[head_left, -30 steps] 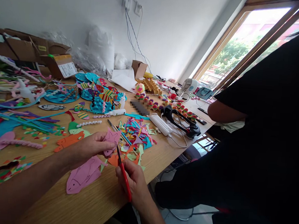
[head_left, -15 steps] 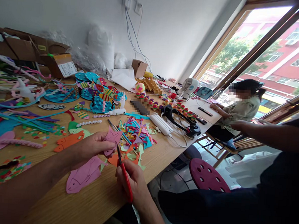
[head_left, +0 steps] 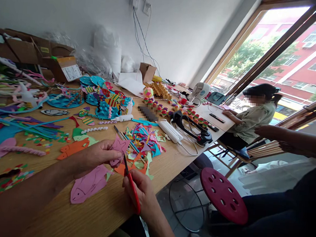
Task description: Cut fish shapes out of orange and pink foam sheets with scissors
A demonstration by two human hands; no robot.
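Observation:
My left hand (head_left: 105, 152) pinches a small pink paper piece (head_left: 120, 147) with a star drawn on it. My right hand (head_left: 142, 191) is closed round the red handles of the scissors (head_left: 134, 194). Their dark blades point up and lie right beside the lower right edge of the pink paper. Below my left wrist, a pink paper fish (head_left: 87, 185) lies on the wooden table (head_left: 86, 221). Orange paper fish (head_left: 73, 148) rest to the left of the hand, and a heap of coloured paper scraps (head_left: 145, 139) lies beyond it.
Pencils (head_left: 126, 139), a white power strip (head_left: 170, 131) and a black headset (head_left: 192, 128) lie beyond my hands. Glue bottles and blue craft pieces (head_left: 107, 107) stand farther back. A red stool (head_left: 224, 195) is at the right, with a standing person beside it and a seated person (head_left: 255, 114) beyond.
The standing person at the right has shifted right, uncovering more of the red stool. My hands, the pink paper and the scissors have hardly moved.

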